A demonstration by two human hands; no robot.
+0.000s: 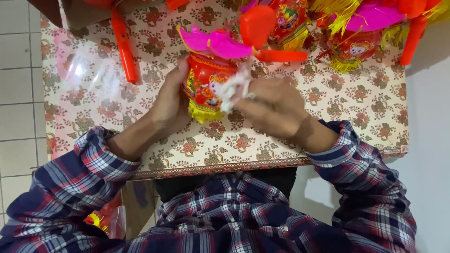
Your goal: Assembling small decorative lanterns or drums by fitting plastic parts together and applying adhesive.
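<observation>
**Red lantern held over the patterned table**

The red lantern [205,86], with its pink top and yellow fringe, sat above the middle of the floral tablecloth [328,103], held between both hands. That cloth covered the whole table, with more red and pink lanterns [356,44] heaped along its far edge and an orange stick [124,44] lying at the far left. The left hand [169,104] was wrapped against the lantern's side, fingers curled around it. The right hand [272,110] was closed on a crumpled white cloth [234,89], pressing it to the lantern's front.
</observation>
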